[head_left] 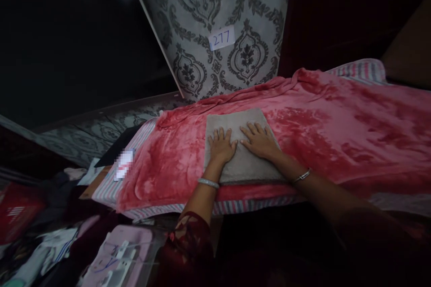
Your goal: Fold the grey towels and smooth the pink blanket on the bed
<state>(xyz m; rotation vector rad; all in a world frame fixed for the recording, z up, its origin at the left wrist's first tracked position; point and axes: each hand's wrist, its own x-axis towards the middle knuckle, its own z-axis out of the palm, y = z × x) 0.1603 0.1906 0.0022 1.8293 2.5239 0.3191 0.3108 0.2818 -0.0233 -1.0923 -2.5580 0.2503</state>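
A folded grey towel (235,121) lies flat on a red fleece blanket (336,116) that covers the bed. My left hand (221,145) rests palm down on the towel's middle, fingers spread. My right hand (259,140) lies flat beside it, fingers stretched out on the same towel, thumb close to the left hand. Both wrists wear a bracelet. Neither hand holds anything.
A striped sheet (232,206) shows under the blanket at the bed's front edge. A patterned grey wall carries a paper label (222,38) reading 277. A pale pink box (117,255) and scattered clothes lie on the floor at the lower left.
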